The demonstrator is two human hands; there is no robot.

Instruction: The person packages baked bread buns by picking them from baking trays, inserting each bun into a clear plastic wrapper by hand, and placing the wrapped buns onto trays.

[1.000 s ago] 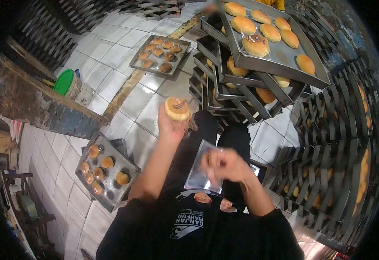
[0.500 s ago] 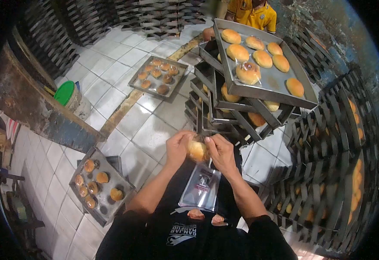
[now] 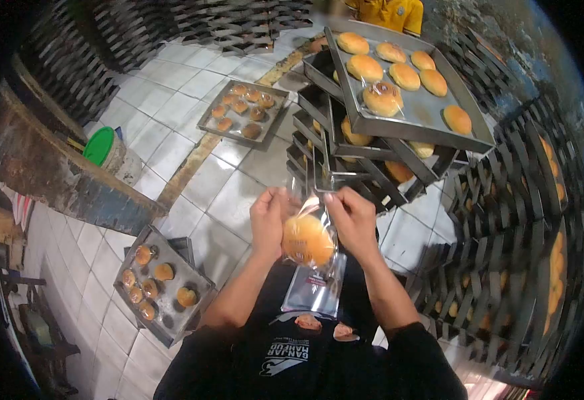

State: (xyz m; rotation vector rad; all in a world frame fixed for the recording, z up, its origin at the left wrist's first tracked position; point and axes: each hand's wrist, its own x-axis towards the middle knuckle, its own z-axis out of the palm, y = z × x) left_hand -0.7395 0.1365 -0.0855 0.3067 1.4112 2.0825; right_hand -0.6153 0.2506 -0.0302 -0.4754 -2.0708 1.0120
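A golden bread bun (image 3: 307, 240) sits inside a clear plastic bag (image 3: 313, 203) held up in front of my chest. My left hand (image 3: 268, 217) pinches the bag's upper left edge, and my right hand (image 3: 353, 219) grips its upper right edge. Dark print shows on the bag over the bun. Just below, a stack of flat clear bags (image 3: 313, 291) with printing rests on my lap. Beyond my right hand, a metal tray (image 3: 415, 128) of loose buns tops a criss-crossed pile; one bun there is in clear wrap.
Wrapped buns fill a floor tray (image 3: 260, 93) ahead and another tray (image 3: 172, 280) at my left. A bucket with a green lid (image 3: 100, 147) stands by a wooden partition (image 3: 72, 177). Tall tray stacks (image 3: 498, 267) line the right. A person in a yellow shirt (image 3: 388, 13) is behind the pile.
The bagged bun has come down and nearer to me, now hanging below my fingers. Both hands have drawn slightly apart, still holding the bag's top.
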